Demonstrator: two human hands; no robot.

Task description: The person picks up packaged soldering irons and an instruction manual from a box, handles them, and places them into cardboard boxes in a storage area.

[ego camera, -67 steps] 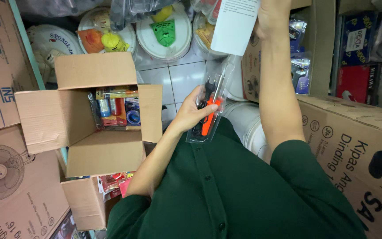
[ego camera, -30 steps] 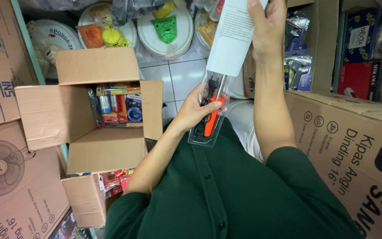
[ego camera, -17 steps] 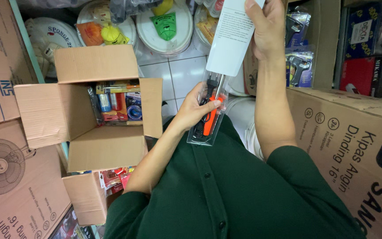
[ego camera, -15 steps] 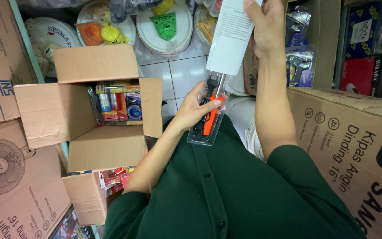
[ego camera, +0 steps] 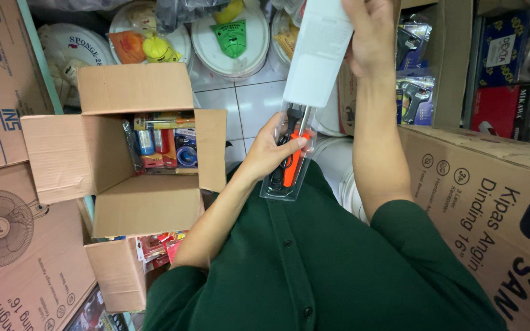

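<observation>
**Blister pack held up in both hands over the lap**

Blister pack (ego camera: 289, 153) sits mid-frame, a clear plastic shell with an orange-and-black tool inside and a white backing card (ego camera: 318, 55) rising from its top.

Far left, big fan cartons (ego camera: 7, 245) lean against each other. Next to them an open box (ego camera: 124, 153) stands on the floor, flaps spread, packed with small colourful packets (ego camera: 164, 144). A smaller open carton (ego camera: 118, 276) lies just below it, near the person's left elbow. Behind the box, white plates (ego camera: 231, 37) rest on the tiled floor with plastic-wrapped goods on top.

Left hand (ego camera: 271, 153) wraps the lower part of the pack from its left side, thumb pressed across the clear front, fingers behind; the shell's bottom end pokes out below the hand, against the green shirt (ego camera: 314, 270).

Right hand (ego camera: 369, 37) is raised at the top edge of the view, clasping the right edge of the card, which stands upright beside the palm.

Farther right, packaged tools (ego camera: 415, 92) hang by a shelf, and another fan carton (ego camera: 492, 208) lies beside the right arm.
</observation>
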